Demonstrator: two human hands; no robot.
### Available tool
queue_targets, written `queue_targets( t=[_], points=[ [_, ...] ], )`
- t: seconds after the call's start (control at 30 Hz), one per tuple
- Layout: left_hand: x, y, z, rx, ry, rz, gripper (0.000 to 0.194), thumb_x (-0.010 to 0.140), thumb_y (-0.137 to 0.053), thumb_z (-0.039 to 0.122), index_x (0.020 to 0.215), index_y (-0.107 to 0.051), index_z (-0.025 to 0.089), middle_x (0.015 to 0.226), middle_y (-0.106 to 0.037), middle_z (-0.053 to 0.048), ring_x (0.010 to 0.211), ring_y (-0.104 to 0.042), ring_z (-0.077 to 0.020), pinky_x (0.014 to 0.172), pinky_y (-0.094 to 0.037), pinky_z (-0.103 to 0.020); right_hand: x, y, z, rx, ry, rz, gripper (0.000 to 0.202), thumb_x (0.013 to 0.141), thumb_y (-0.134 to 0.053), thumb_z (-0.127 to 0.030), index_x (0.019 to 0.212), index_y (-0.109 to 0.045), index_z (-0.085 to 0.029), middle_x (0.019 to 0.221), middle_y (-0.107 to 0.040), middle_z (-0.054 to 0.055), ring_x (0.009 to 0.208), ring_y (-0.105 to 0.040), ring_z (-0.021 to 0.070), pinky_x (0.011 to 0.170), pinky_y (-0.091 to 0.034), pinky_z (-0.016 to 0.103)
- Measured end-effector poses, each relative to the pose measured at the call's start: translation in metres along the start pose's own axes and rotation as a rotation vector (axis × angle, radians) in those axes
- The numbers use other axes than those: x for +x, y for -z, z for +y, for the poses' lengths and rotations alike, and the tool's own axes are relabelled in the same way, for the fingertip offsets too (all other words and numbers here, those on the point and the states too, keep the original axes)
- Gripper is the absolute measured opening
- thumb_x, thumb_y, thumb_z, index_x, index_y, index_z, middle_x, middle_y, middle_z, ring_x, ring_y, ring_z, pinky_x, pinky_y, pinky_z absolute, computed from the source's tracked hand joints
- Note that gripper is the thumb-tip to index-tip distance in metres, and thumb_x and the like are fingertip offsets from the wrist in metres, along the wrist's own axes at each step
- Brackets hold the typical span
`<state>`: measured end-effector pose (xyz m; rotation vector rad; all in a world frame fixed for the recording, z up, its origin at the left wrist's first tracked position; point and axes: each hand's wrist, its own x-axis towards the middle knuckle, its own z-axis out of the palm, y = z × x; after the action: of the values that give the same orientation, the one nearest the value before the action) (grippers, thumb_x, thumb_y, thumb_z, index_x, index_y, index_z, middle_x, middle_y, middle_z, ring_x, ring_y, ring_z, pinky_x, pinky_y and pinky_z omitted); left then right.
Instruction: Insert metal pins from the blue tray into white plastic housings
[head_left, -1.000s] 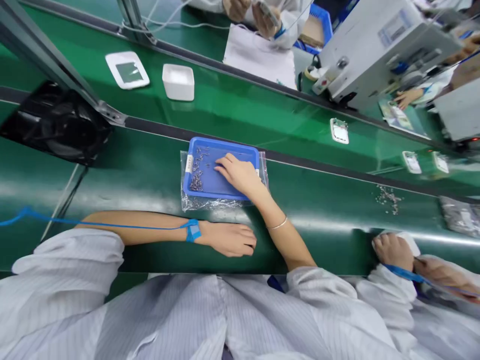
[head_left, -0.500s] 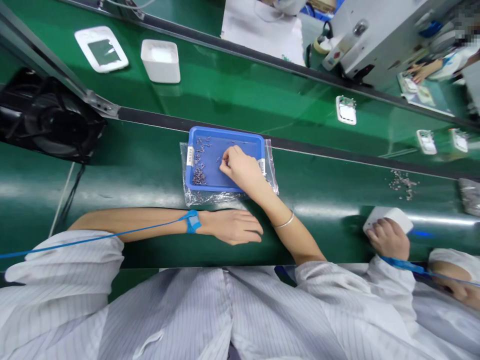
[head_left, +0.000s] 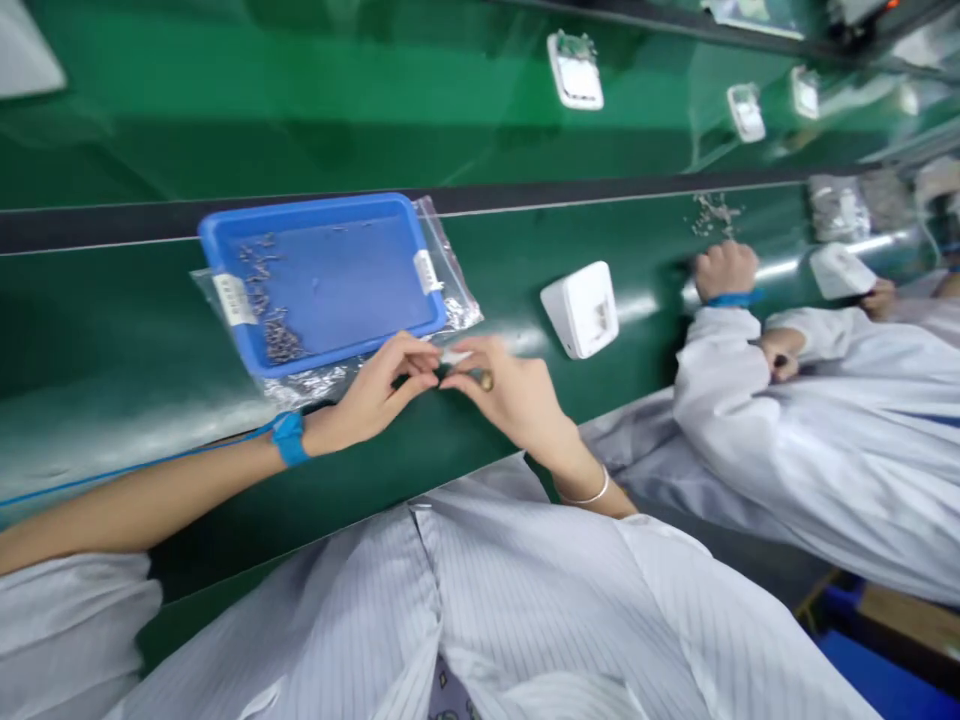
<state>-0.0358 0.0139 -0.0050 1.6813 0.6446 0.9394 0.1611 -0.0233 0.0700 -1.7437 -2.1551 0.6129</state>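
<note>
My left hand (head_left: 386,385) is closed in a pinch, its fingertips meeting those of my right hand (head_left: 514,395) just in front of the blue tray (head_left: 360,270). Between the fingertips a small whitish piece (head_left: 455,356) shows, too blurred to name. Under my right fingers a brass-coloured round end (head_left: 487,381) sticks out; the rest of it is hidden. Small screw-like metal parts (head_left: 281,338) lie heaped along the tray's left side. The tray rests on a clear plastic bag (head_left: 457,290). To the right of my hands stands a white plastic housing (head_left: 589,310).
Along the green belt (head_left: 300,130) beyond a dark rail sit white units with green boards, one of them nearest (head_left: 576,72). Small loose parts (head_left: 716,213) lie by a co-worker's hand (head_left: 726,270) at the right. Filled plastic bags (head_left: 838,207) are farther right.
My view has swung right. My right hand has left the tray and come to my left hand, which was lying flat and is now pinching. The white housing now stands on the bench nearby.
</note>
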Motion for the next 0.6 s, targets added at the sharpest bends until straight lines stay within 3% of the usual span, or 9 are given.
queue_targets(
  t=[0.13, 0.3, 0.43, 0.6],
  points=[
    [0.0, -0.004, 0.009, 0.147, -0.045, -0.124, 0.008, 0.096, -0.064, 0.016, 0.096, -0.069, 0.022, 0.091, -0.066, 0.001, 0.083, -0.064, -0.0089, 0.074, -0.05, -0.019, -0.034, -0.016, 0.005, -0.026, 0.053, -0.057, 0.03, 0.104, -0.048, -0.038, 0.129, -0.053, -0.022, 0.103, -0.076, 0.003, 0.084, -0.073, 0.016, 0.063, -0.047, 0.023],
    [0.004, -0.011, 0.016, 0.205, -0.023, -0.226, 0.008, 0.096, -0.063, 0.017, 0.101, -0.067, 0.021, 0.092, -0.064, 0.001, 0.079, -0.063, -0.0091, 0.068, -0.05, -0.019, -0.049, -0.016, 0.013, 0.068, 0.032, -0.1, 0.038, 0.108, -0.034, -0.035, 0.144, -0.039, -0.024, 0.117, -0.073, 0.003, 0.086, -0.073, 0.0152, 0.066, -0.051, 0.025],
    [0.005, -0.024, 0.013, 0.179, 0.022, -0.182, 0.003, 0.096, -0.061, 0.018, 0.097, -0.062, 0.021, 0.092, -0.057, 0.0, 0.072, -0.059, -0.0078, 0.058, -0.047, -0.017, -0.051, -0.012, 0.022, 0.151, 0.012, -0.073, 0.037, 0.108, -0.034, -0.033, 0.143, -0.039, -0.023, 0.116, -0.073, 0.002, 0.09, -0.073, 0.0146, 0.067, -0.051, 0.025],
    [0.013, -0.035, 0.013, 0.114, 0.083, -0.232, 0.015, 0.1, -0.057, 0.024, 0.115, -0.059, 0.023, 0.102, -0.06, -0.002, 0.083, -0.063, -0.0105, 0.07, -0.053, -0.021, -0.051, -0.006, 0.029, 0.198, -0.089, -0.054, 0.035, 0.106, -0.043, -0.035, 0.139, -0.042, -0.023, 0.107, -0.074, 0.001, 0.087, -0.073, 0.0146, 0.067, -0.05, 0.025]
  ],
)
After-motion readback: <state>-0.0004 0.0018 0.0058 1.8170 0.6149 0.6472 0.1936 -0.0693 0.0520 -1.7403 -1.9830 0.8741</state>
